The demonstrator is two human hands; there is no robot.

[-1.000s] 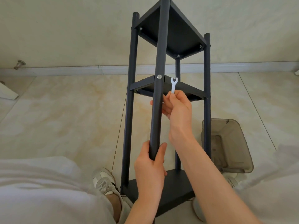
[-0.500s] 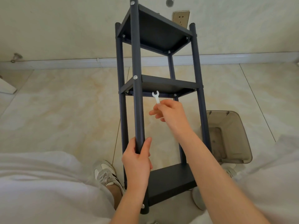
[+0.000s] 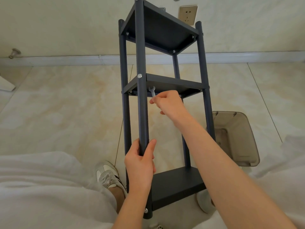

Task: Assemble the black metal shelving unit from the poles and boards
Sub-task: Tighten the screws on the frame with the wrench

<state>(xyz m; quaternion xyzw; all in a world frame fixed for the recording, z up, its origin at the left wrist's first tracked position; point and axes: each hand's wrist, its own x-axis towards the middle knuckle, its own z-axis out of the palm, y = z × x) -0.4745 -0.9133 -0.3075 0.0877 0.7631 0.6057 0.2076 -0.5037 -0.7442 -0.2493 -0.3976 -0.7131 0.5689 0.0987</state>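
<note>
We see a smoky bin (image 3: 236, 139) on the floor (image 3: 57, 104), right of the shelf (image 3: 165, 27); what it holds we cannot tell. The black shelf stands between our shoes (image 3: 108, 176): four poles, three boards, silver bolts (image 3: 140, 76) at the joints. Our left hand (image 3: 140, 164) wraps its fingers round the front pole (image 3: 142, 109). Our right hand (image 3: 168, 103) pinches a white wrench (image 3: 152, 90) under the middle board (image 3: 175, 82). The frame cuts off the pole's top, and the wrench's handle hides in our fingers.

Home room: tiled floor (image 3: 66, 104), wall socket (image 3: 188, 14)
</note>
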